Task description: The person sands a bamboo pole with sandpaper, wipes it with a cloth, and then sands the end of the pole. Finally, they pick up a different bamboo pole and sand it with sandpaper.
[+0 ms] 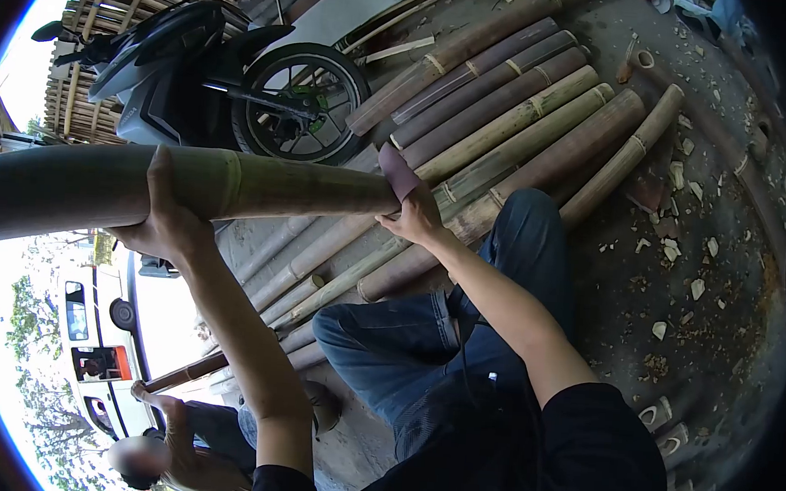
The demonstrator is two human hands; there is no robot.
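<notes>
A thick green-brown bamboo pole [297,188] runs across the view from the left edge, raised above the other poles. My left hand [174,223] is closed around it from below, near a pale node ring, with the thumb over the top. At the pole's right part, my right hand [415,215] presses a mauve sheet [398,173], which looks like sandpaper, around the bamboo. The right fingers are partly hidden behind the pole. My jeans-clad knees are bent below the pole.
Several bamboo poles [509,118] lie side by side on the ground ahead. A motorcycle [178,88] stands beyond them. Pale chips [698,288] litter the floor at right. At lower left, another person [204,468] grips a bamboo pole; a white van [95,326] is behind.
</notes>
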